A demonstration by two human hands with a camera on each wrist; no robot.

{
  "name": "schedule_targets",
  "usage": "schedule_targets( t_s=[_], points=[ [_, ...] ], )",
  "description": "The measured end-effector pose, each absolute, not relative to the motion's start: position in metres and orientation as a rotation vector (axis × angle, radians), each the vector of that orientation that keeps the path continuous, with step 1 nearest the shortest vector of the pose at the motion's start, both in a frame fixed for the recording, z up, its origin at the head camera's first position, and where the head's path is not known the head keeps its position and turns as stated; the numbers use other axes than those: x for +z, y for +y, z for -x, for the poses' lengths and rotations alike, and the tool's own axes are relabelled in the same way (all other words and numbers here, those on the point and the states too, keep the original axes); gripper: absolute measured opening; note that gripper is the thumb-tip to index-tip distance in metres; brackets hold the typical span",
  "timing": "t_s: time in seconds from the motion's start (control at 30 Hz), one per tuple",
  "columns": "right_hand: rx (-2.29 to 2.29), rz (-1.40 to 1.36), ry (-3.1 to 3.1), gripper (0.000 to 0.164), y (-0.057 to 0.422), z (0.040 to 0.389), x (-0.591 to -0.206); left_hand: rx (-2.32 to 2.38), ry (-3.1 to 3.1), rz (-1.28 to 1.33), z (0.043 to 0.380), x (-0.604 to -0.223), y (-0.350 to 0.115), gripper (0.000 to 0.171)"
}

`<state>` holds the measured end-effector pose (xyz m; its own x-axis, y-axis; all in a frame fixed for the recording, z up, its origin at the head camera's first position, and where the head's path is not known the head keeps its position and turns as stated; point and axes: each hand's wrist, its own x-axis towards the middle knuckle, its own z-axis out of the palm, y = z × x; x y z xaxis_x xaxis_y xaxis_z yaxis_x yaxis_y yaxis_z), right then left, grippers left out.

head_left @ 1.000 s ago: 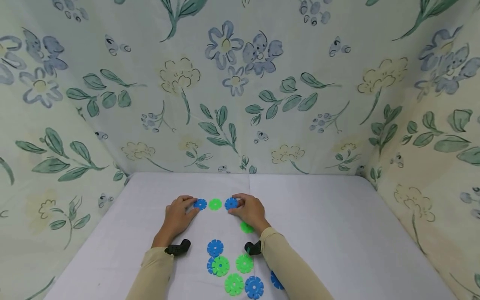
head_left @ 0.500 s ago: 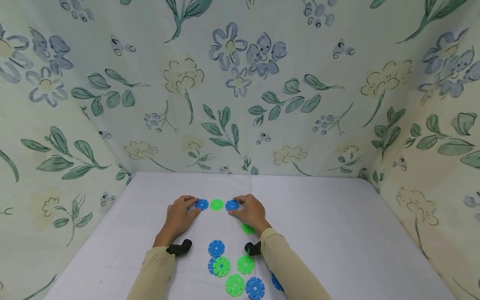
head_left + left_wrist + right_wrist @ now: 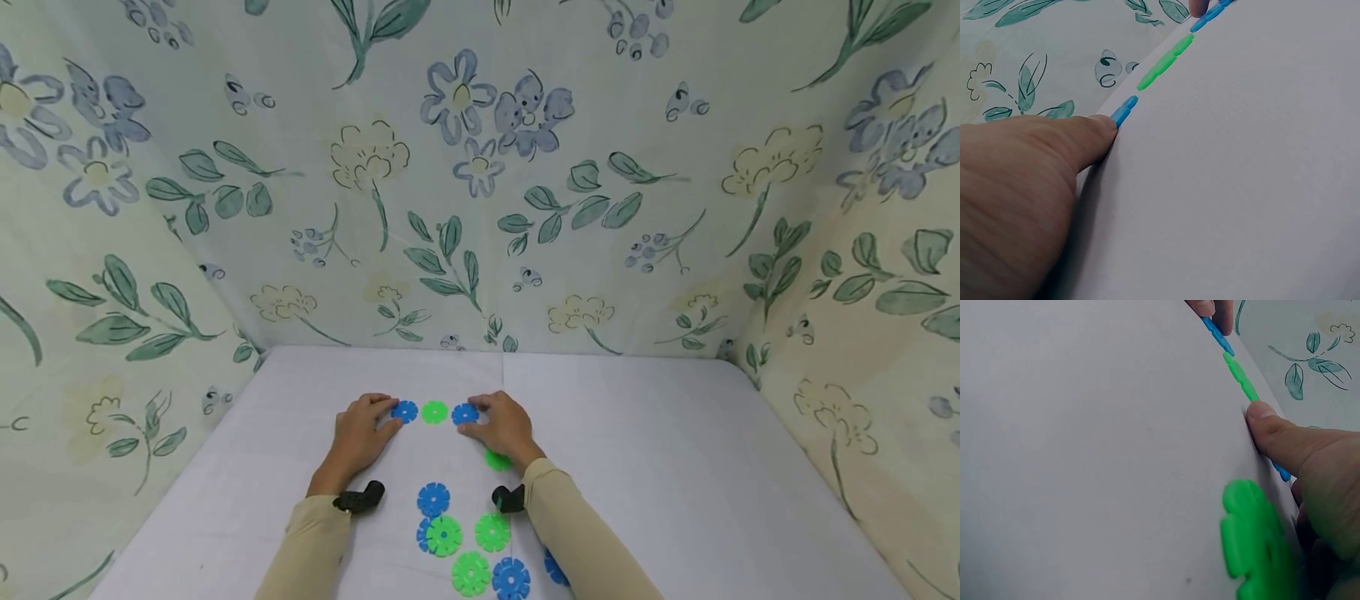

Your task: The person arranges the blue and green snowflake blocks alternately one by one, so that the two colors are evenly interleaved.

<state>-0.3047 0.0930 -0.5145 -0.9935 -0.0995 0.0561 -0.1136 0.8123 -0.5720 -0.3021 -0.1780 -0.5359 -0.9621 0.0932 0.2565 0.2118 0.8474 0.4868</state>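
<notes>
Three notched plastic discs lie in a row on the white cloth, a green disc (image 3: 434,412) between two blue ones. At the row's left end my left hand (image 3: 358,435) holds the left blue disc (image 3: 406,412) by its outer edge, thumb and index finger on either side. My right hand (image 3: 504,427) grips the right blue disc (image 3: 464,414) in the same way from the right. Narrow gaps separate the discs in the head view. Another green disc (image 3: 1257,537) lies under the right wrist, partly hidden by the hand in the head view.
Nearer the body lie several loose discs: a blue disc (image 3: 433,499), a green disc (image 3: 444,536) overlapping another blue one, more green discs (image 3: 492,532) and a blue disc (image 3: 512,578). The right sleeve partly covers one blue disc (image 3: 555,568). Flowered cloth (image 3: 480,208) walls the table.
The whole head view shifts slightly. Both hands stay on the two blue discs, and the row looks the same.
</notes>
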Motion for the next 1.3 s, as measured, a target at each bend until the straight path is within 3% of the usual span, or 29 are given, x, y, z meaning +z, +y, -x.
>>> schedule_targets(
  t_s=[0.4,0.6,0.9,1.3],
  points=[
    [1.472,-0.269,-2.79,0.042,0.117,0.299,-0.493,-0.792,-2.793,0.265,0.302,-0.535,-0.178,0.044],
    [1.437,-0.425,-2.727,0.039,0.115,0.295,-0.472,-0.763,-2.774,0.219,0.299,-0.537,-0.19,0.043],
    [1.458,-0.376,-2.578,0.029,0.139,0.279,-0.445,-0.793,-2.788,0.259,0.302,-0.539,-0.185,0.044],
    [1.392,-0.303,-2.591,0.031,0.172,0.254,-0.455,-0.787,-2.767,0.267,0.301,-0.54,-0.18,0.043]
  ],
)
